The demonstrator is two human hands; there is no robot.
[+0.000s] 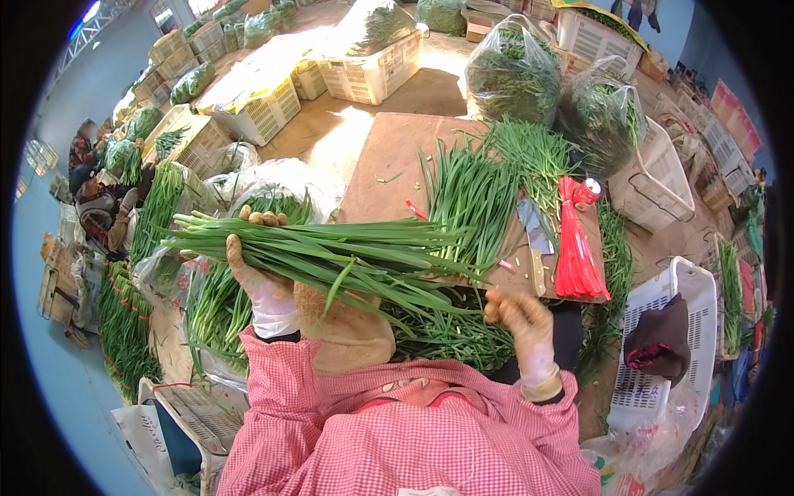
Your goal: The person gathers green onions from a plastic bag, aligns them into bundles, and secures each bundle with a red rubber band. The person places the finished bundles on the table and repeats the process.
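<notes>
My left hand point(263, 285), in a soiled work glove, is wrapped round a bunch of garlic chives point(347, 244). The bunch lies nearly level, pale stem ends to the left and leaf tips to the right. My gloved right hand point(525, 326) is closed near the tips, its fingers pinched where one thin leaf end meets them. Beyond the hands, a brown board point(385, 161) carries loose chives point(467, 198), a cleaver point(536, 231) with a wooden handle, a bundle of red ties point(576, 248) and a red can point(587, 192).
Bagged greens point(513, 74) stand behind the board. A white basket point(662, 355) with a dark cloth point(659, 341) sits at right. Tied chive bundles point(124, 331) line the left. Crates point(372, 70) stand farther back, and other people point(103, 194) sit at far left.
</notes>
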